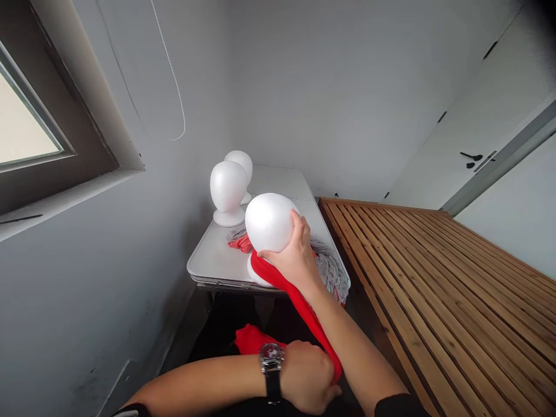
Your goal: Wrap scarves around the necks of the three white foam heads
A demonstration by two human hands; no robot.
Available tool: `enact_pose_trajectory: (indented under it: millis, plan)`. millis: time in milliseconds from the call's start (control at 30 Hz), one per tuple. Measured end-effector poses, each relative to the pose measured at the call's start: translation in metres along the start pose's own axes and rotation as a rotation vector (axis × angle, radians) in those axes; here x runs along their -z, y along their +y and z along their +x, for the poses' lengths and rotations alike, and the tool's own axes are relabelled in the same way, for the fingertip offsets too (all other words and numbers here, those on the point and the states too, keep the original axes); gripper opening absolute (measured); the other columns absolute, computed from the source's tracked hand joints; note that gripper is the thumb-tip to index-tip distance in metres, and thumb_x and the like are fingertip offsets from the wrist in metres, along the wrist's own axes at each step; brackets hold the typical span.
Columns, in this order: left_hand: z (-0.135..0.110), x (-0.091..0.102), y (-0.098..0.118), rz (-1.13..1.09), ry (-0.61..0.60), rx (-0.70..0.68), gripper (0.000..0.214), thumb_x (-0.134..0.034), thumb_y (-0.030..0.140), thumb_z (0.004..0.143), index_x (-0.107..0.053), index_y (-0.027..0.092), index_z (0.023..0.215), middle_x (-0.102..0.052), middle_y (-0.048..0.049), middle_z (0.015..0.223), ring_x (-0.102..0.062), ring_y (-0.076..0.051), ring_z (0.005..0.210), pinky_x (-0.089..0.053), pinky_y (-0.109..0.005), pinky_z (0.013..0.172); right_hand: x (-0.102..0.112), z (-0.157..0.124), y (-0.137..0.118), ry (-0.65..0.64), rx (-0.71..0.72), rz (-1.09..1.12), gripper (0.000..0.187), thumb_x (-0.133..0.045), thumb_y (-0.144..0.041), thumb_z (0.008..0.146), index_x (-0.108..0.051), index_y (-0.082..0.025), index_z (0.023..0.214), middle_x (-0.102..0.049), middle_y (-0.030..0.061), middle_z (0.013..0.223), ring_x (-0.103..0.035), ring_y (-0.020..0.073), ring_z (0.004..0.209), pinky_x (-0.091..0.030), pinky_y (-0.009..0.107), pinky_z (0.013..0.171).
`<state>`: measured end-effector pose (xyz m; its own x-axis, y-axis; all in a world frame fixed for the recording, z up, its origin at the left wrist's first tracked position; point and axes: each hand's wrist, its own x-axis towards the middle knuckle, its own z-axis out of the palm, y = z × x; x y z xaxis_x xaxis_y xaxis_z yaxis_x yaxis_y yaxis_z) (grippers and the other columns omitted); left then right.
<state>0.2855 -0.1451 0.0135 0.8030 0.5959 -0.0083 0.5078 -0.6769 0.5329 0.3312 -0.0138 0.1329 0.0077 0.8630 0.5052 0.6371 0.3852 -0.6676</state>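
At the table (208,255), right fingers (297,230), spread wide, grip a foam head (269,220); left fingers (322,395) clench red cloth (299,300).

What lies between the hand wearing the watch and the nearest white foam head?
Red cloth: the head view shows a long strip of it running from the left hand up to the lower part of the white foam head.
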Motion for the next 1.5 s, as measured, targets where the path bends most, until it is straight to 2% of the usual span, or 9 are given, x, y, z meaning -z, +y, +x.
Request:
enact_pose_trajectory:
  millis: [133,233,333,433,567,667,933,1200,1500]
  plan:
    - [0.025,-0.030,-0.007,-0.077,-0.018,-0.017,0.032,-0.063,0.046,0.089,-0.075,0.023,0.071,-0.067,-0.0167,0.063,-0.071,-0.035,0.067,-0.054,-0.046,0.065,0.000,0.002,0.004,0.062,0.021,0.026,0.121,-0.093,-0.044,0.071,-0.020,-0.035,0.166,-0.031,0.0163,0.167,-0.040,0.0425,0.153,-0.050,0.067,0.117]
    - [0.019,-0.010,-0.018,-0.338,-0.152,-0.021,0.033,-0.065,0.052,0.091,-0.076,0.023,0.078,-0.065,-0.0091,0.063,-0.069,-0.029,0.067,-0.053,-0.040,0.067,0.015,0.008,0.007,0.075,0.079,0.002,0.117,-0.091,-0.043,0.071,-0.022,-0.035,0.165,-0.035,0.0132,0.164,-0.043,0.0406,0.150,-0.047,0.066,0.121]
    - [0.009,0.027,-0.032,-0.690,-0.142,0.062,0.034,-0.074,0.048,0.088,-0.077,0.024,0.112,-0.068,-0.0020,0.075,-0.067,-0.021,0.071,-0.053,-0.034,0.072,0.042,0.027,0.008,0.144,0.183,-0.083,0.118,-0.088,-0.047,0.074,-0.017,-0.034,0.166,-0.034,0.0121,0.164,-0.040,0.0417,0.152,-0.042,0.068,0.124]
    - [0.006,0.055,-0.050,-1.069,-0.128,0.205,0.060,-0.082,0.048,0.084,-0.066,0.018,0.134,-0.066,-0.0001,0.075,-0.065,-0.017,0.066,-0.051,-0.030,0.067,0.073,0.069,0.009,0.310,0.273,-0.221,0.122,-0.086,-0.047,0.076,-0.007,-0.026,0.167,-0.027,0.0165,0.165,-0.031,0.0434,0.156,-0.035,0.069,0.126]
    - [0.008,0.066,-0.077,-1.428,-0.066,0.247,0.066,-0.088,0.054,0.079,-0.065,0.013,0.125,-0.065,0.0002,0.072,-0.065,-0.014,0.062,-0.051,-0.027,0.066,0.101,0.155,0.017,0.548,0.347,-0.384,0.116,-0.083,-0.039,0.082,-0.006,-0.011,0.164,-0.019,0.0256,0.165,-0.023,0.0370,0.160,-0.025,0.059,0.132]
    - [0.009,0.061,-0.091,-1.548,0.033,0.306,0.062,-0.090,0.056,0.077,-0.067,0.012,0.115,-0.069,-0.0029,0.080,-0.067,-0.014,0.067,-0.055,-0.029,0.071,0.105,0.221,0.035,0.573,0.274,-0.489,0.114,-0.077,-0.040,0.089,0.000,-0.002,0.165,-0.010,0.0327,0.165,-0.017,0.0328,0.159,-0.022,0.057,0.130]
    - [0.003,0.027,-0.100,-1.759,0.059,0.307,0.062,-0.084,0.059,0.082,-0.066,0.013,0.119,-0.073,-0.0078,0.083,-0.071,-0.015,0.064,-0.055,-0.027,0.068,0.043,0.320,0.132,0.543,-0.128,-0.407,0.109,-0.071,-0.042,0.093,0.000,-0.010,0.168,-0.006,0.0328,0.165,-0.025,0.0321,0.155,-0.036,0.047,0.120]
    - [-0.058,0.015,-0.129,-1.758,0.296,0.451,0.056,-0.076,0.062,0.090,-0.069,0.011,0.114,-0.072,-0.0083,0.082,-0.068,-0.013,0.063,-0.052,-0.025,0.068,-0.013,0.324,0.225,0.599,-0.324,-0.238,0.123,-0.091,-0.026,0.070,-0.012,-0.029,0.164,-0.018,0.0217,0.165,-0.035,0.0373,0.148,-0.038,0.056,0.121]
    - [-0.104,0.008,-0.162,-1.585,0.323,0.660,0.053,-0.071,0.064,0.093,-0.072,0.014,0.110,-0.072,-0.0068,0.083,-0.065,-0.013,0.069,-0.051,-0.026,0.072,-0.046,0.326,0.252,0.502,-0.306,-0.289,0.124,-0.094,-0.033,0.070,-0.014,-0.027,0.164,-0.018,0.0243,0.165,-0.035,0.0376,0.148,-0.037,0.053,0.121]
